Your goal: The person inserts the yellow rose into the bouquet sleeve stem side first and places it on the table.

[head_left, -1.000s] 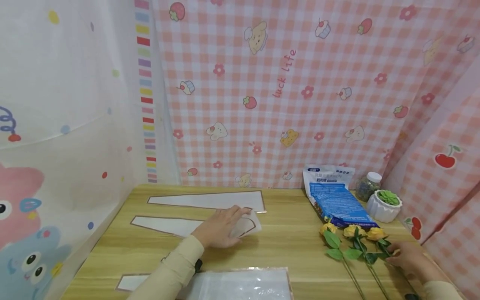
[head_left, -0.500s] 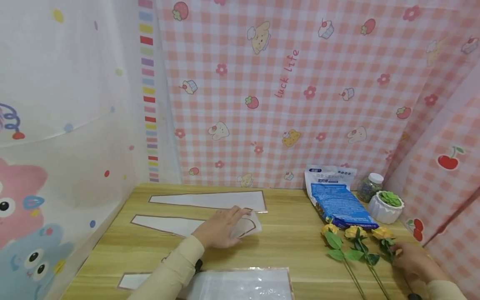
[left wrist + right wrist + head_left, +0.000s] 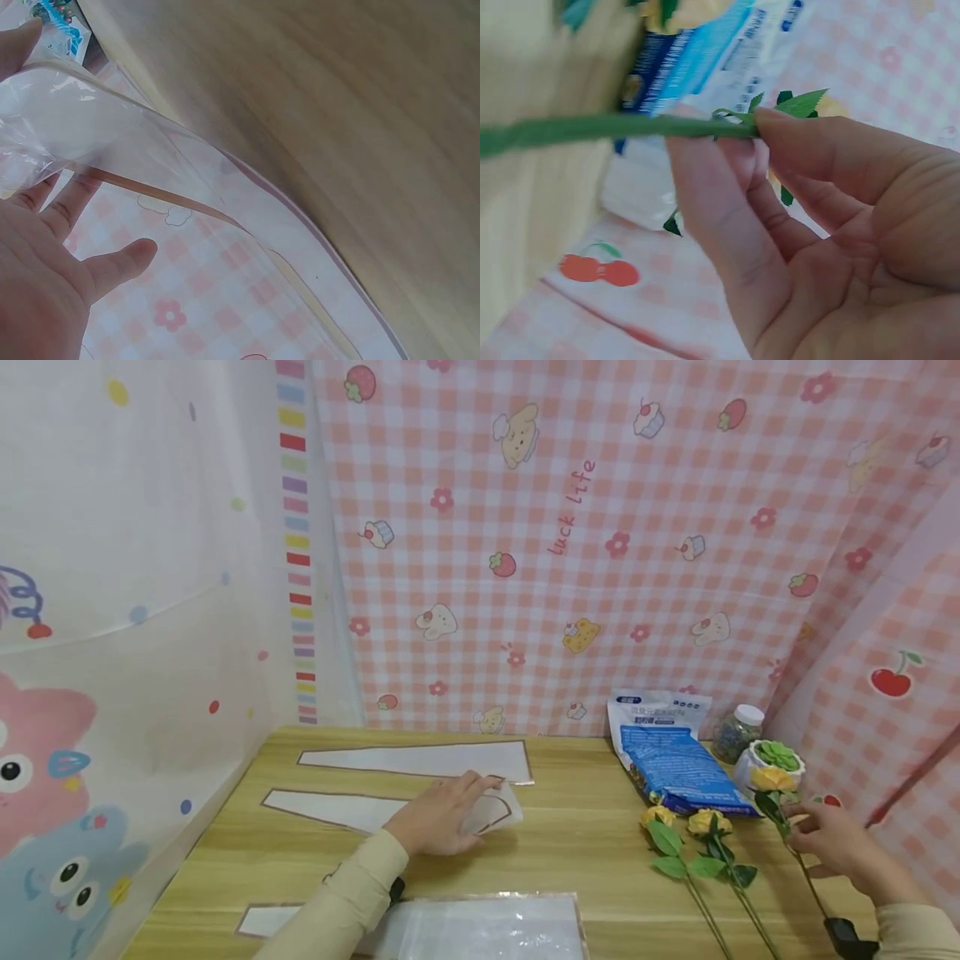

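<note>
My left hand [image 3: 442, 814] holds the wide end of a tapered flower sleeve [image 3: 330, 808] up off the table. In the left wrist view, its clear film [image 3: 97, 135] passes between the thumb and the other fingers, with some fingertips hidden behind the film. At the right, my right hand [image 3: 840, 843] pinches a yellow rose [image 3: 776, 778] by its green stem [image 3: 630, 126], between thumb and index finger. The bloom is raised and overlaps the white pot in the head view. Two more yellow roses [image 3: 708, 821] lie to its left.
Another tapered sleeve [image 3: 450, 760] lies behind, and a third sleeve's white tip [image 3: 266, 921] shows at front left. A shiny clear sheet [image 3: 487, 935] covers the front middle. A blue-and-white bag [image 3: 678, 760], lidded jar [image 3: 738, 733] and potted succulent [image 3: 772, 781] stand at the back right.
My right hand has lifted the rightmost rose off the table, up and away from the other two. The left hand keeps its place on the sleeve.
</note>
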The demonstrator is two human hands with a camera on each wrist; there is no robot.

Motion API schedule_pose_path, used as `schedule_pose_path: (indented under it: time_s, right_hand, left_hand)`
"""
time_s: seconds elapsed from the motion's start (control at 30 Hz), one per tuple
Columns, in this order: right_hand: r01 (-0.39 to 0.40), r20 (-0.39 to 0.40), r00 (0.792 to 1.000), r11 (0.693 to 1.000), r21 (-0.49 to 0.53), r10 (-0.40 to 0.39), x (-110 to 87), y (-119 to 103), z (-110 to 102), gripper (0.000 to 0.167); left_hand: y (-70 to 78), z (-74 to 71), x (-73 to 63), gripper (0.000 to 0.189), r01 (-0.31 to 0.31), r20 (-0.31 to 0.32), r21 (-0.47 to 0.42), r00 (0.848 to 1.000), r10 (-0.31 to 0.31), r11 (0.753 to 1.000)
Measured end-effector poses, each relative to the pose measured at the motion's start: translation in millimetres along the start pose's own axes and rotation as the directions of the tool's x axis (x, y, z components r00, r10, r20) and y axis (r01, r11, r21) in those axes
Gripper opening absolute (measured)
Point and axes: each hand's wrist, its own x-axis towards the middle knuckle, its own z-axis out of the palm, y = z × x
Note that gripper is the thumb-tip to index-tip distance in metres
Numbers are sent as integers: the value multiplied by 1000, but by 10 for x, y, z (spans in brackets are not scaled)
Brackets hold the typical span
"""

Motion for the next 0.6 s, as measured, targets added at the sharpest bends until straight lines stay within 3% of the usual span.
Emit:
schedule_pose_path:
  time_s: [0.23,0.37,0.5,0.6]
  right_hand:
    - [54,-95,994,998,27,-51,-44,-276,-37,51]
    - [116,-169,979,993,23,-110,-96,-425,-16,52]
    - [184,-295,940,983,17,-171,-129,-553,35,53]
    - [235,-414,887,972,25,-204,-131,-641,94,55]
  left_hand:
    - [-2,-3,-18,86,3,-4,-5,1000,-3,1000]
    - [-6,-5,-29,85,4,-7,4,1000,-4,1000]
    - [-17,-5,-35,86,2,-13,8,1000,-2,1000]
    - [-21,-14,-41,85,-1,-16,11,1000,1,1000]
